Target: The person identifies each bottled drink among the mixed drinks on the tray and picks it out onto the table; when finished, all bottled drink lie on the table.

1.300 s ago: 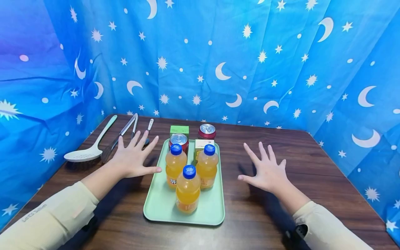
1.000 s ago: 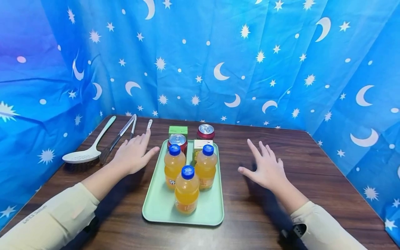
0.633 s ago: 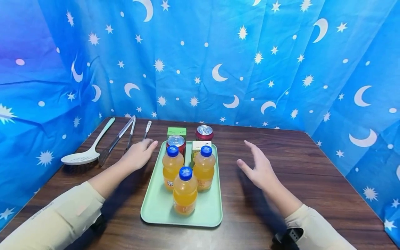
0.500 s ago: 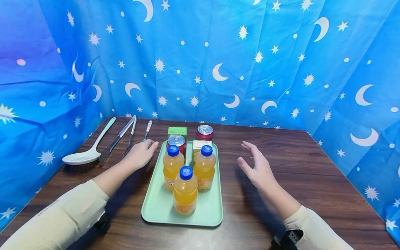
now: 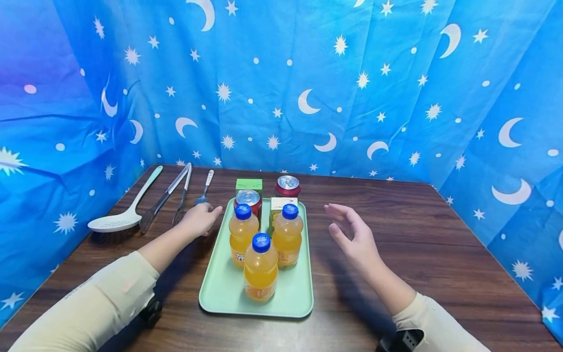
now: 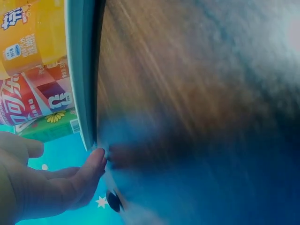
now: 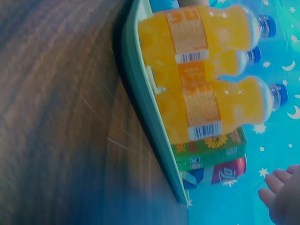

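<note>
A light green tray (image 5: 226,293) bears three bottles of orange drink with blue caps, the front bottle (image 5: 261,271) nearest me. Behind them are a red can (image 5: 248,197), a green box (image 5: 249,185), a small drink carton (image 5: 283,201) and another red can (image 5: 288,185). My left hand (image 5: 199,220) hovers beside the tray's left edge, fingers bent downward. In the left wrist view its fingertips (image 6: 97,157) come right up near the tray rim, holding nothing. My right hand (image 5: 358,244) hangs to the right of the tray, apart from it, fingers loosely bent and thumb spread.
Left of the tray lie a white slotted spoon (image 5: 115,222) with a green handle, metal tongs (image 5: 173,188) and a utensil (image 5: 208,182) with a pale patterned handle. A blue curtain (image 5: 264,88) with moons and stars stands behind the wooden table (image 5: 418,220).
Both hands have lowered and their spread fingers have bent. My left hand has moved down toward the tray's left side. My right hand has come left, closer to the tray. The tray stays put.
</note>
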Demonstrator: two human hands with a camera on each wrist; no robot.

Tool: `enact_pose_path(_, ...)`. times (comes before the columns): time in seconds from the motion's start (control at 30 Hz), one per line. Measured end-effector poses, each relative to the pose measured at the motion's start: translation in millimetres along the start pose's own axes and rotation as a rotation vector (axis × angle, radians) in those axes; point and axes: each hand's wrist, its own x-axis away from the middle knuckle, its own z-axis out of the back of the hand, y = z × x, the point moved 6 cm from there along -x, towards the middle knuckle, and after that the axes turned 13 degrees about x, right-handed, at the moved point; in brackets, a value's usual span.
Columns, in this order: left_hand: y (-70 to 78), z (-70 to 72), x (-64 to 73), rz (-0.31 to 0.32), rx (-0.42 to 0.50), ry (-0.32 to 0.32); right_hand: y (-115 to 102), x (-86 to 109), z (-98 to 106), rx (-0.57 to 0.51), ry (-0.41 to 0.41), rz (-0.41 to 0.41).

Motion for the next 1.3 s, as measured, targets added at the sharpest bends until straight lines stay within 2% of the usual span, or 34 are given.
enact_pose_path(0.2, -1.5, -5.0, 2.2, 0.043, -0.002, -0.017, -9, 6.0, -7, -0.064, -0.008, 0.042)
enact_pose_path(0.57, -8.6, -11.6, 0.0, 0.069, 0.032, -0.043, -24, 18.9, -20, -0.191, -0.051, 0.099)
enact_pose_path(0.87, -9.2, -14.3, 0.5, 0.078, 0.089, -0.047, -25, 21.5, -29, -0.217, -0.099, 0.061)
enact_pose_path(1.13, -8.3, -19.1, 1.3, 0.092, 0.122, -0.062, -35, 25.5, -30, -0.230, -0.087, 0.055)
enact_pose_path(1.3, -7.5, -20.0, 0.7, 0.093, 0.105, -0.066, -41, 26.8, -32, -0.241, -0.090, 0.071)
